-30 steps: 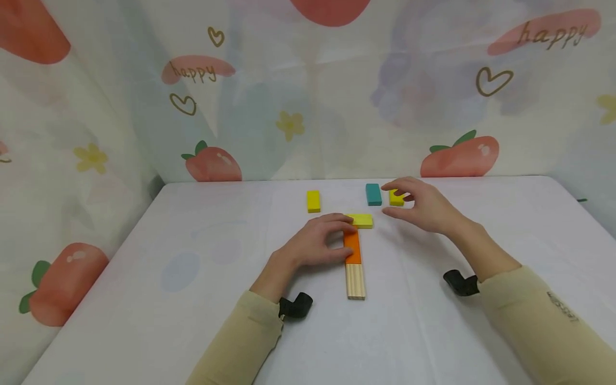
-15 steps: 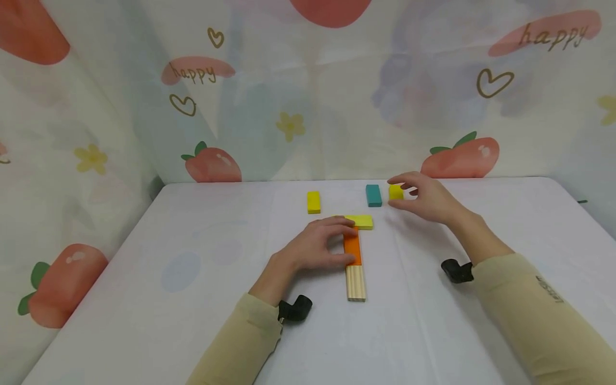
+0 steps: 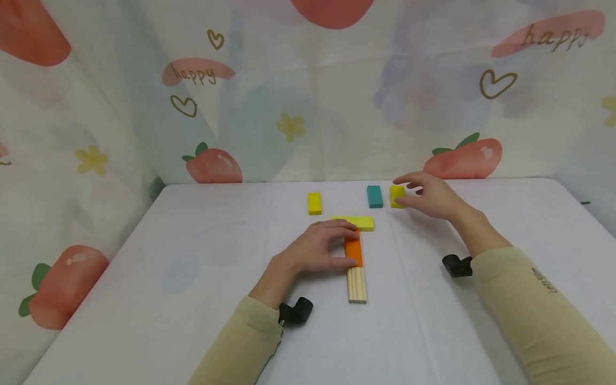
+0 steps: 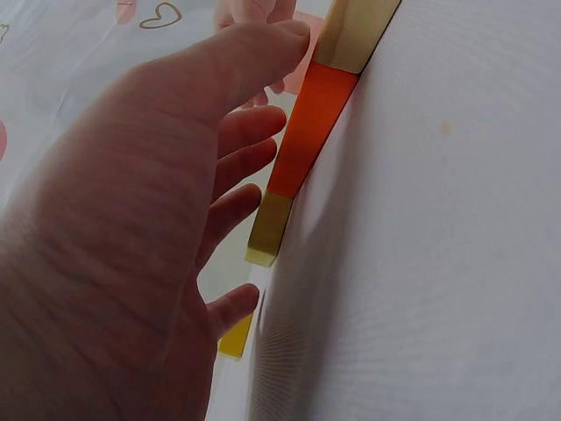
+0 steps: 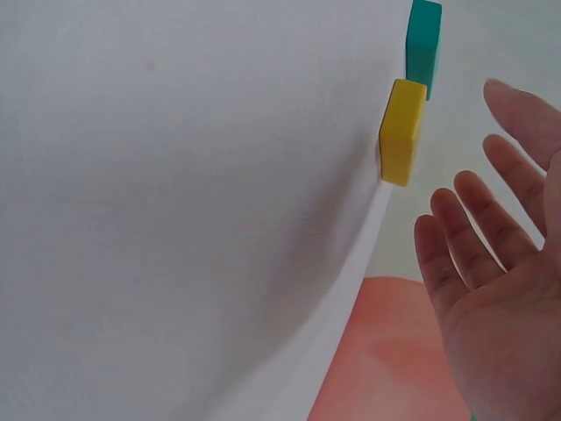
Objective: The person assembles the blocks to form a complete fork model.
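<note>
My left hand (image 3: 323, 247) is over an orange block (image 3: 353, 251), its fingers relaxed and parted. Its thumb tip is at the block's near end, and the fingertips are by the far end. A plain wood-coloured block (image 3: 356, 285) adjoins the near end, and a yellow-green block (image 3: 362, 223) lies crosswise at the far end, partly behind the fingers. To the right, my right hand (image 3: 428, 198) hovers beside a yellow block (image 3: 397, 197), with thumb and fingers apart. The right wrist view shows a gap between that hand (image 5: 500, 246) and the yellow block (image 5: 402, 132).
A teal block (image 3: 375, 197) lies just left of the right-hand yellow block. Another yellow block (image 3: 314, 203) is farther left, near the back of the white-covered table (image 3: 192, 321). A patterned cloth (image 3: 332, 107) hangs behind the table's back edge.
My right hand has moved slightly back and to the right, along the yellow block, uncovering more of it. The left hand has stayed almost in place, and the blocks lie as before.
</note>
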A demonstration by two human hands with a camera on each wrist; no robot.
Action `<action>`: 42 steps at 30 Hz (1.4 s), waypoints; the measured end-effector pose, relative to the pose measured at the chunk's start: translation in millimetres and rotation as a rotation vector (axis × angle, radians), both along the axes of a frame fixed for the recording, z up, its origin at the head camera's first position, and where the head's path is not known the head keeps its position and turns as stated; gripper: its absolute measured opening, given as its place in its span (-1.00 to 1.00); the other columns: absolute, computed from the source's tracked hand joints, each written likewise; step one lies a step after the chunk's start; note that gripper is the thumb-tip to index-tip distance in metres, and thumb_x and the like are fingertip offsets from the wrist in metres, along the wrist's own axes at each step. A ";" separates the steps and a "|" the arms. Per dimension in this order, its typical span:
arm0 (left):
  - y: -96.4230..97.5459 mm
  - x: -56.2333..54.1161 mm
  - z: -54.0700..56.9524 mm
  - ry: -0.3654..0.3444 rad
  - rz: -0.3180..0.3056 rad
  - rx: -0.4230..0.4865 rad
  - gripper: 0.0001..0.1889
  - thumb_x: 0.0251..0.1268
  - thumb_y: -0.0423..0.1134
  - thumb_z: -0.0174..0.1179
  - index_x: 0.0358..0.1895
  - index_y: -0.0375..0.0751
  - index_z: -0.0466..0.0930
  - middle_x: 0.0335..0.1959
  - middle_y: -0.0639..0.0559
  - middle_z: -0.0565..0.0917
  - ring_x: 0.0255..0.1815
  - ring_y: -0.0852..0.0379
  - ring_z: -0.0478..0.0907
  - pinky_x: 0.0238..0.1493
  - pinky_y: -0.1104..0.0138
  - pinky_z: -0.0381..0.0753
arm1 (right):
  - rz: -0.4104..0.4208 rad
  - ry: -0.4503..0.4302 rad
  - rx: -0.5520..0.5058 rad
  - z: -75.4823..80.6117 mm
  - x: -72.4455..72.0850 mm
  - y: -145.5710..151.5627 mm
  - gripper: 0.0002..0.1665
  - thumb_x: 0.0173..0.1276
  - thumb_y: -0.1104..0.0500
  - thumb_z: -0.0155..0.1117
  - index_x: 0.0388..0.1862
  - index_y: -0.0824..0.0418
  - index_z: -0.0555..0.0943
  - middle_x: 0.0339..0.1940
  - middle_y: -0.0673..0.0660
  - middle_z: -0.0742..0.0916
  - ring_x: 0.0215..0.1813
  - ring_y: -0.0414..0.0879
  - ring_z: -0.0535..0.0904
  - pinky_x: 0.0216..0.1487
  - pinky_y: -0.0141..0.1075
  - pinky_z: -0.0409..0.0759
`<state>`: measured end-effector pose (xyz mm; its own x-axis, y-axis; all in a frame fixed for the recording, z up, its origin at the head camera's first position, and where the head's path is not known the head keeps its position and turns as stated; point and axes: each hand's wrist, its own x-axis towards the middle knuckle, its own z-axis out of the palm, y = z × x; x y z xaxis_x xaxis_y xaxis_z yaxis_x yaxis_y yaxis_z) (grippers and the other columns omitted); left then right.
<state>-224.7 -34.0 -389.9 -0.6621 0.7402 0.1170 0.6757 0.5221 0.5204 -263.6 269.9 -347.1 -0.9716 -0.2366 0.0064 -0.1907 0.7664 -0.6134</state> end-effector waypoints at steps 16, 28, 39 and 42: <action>-2.9 -2.8 -1.5 0.031 -0.008 -0.019 -0.50 0.24 0.10 0.38 0.23 0.04 0.65 0.32 0.23 0.52 0.45 0.26 0.26 0.48 0.23 0.12 | 0.017 -0.044 0.040 -9.3 -10.5 4.1 -0.37 0.38 0.07 0.40 0.35 0.30 0.49 0.39 0.39 0.44 0.33 0.41 0.33 0.26 0.29 0.41; -3.8 -1.6 -2.0 0.039 0.002 -0.024 -0.49 0.22 0.12 0.38 0.22 0.05 0.65 0.31 0.27 0.52 0.39 0.33 0.30 0.47 0.24 0.14 | -0.007 -0.095 0.066 -14.6 -13.5 4.5 -0.36 0.36 0.12 0.41 0.36 0.29 0.48 0.43 0.42 0.39 0.33 0.41 0.32 0.29 0.28 0.38; -4.6 -2.5 -4.0 0.036 -0.009 -0.021 -0.50 0.24 0.11 0.38 0.22 0.05 0.65 0.31 0.26 0.52 0.40 0.34 0.29 0.48 0.22 0.13 | 0.001 -0.110 0.083 -15.0 -15.6 5.3 -0.35 0.38 0.10 0.40 0.36 0.32 0.47 0.47 0.42 0.33 0.34 0.41 0.30 0.31 0.27 0.37; -4.4 -2.7 -3.9 0.034 -0.015 -0.017 -0.50 0.23 0.10 0.38 0.21 0.05 0.65 0.30 0.27 0.52 0.39 0.35 0.31 0.48 0.22 0.13 | 0.002 -0.110 0.083 -15.7 -16.6 6.0 -0.36 0.38 0.10 0.40 0.36 0.31 0.47 0.47 0.41 0.35 0.34 0.40 0.31 0.31 0.26 0.37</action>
<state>-227.4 -38.4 -393.8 -0.6468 0.7520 0.1269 0.7007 0.5204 0.4881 -280.2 275.8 -362.8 -0.9649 -0.2337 -0.1197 -0.1273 0.8149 -0.5654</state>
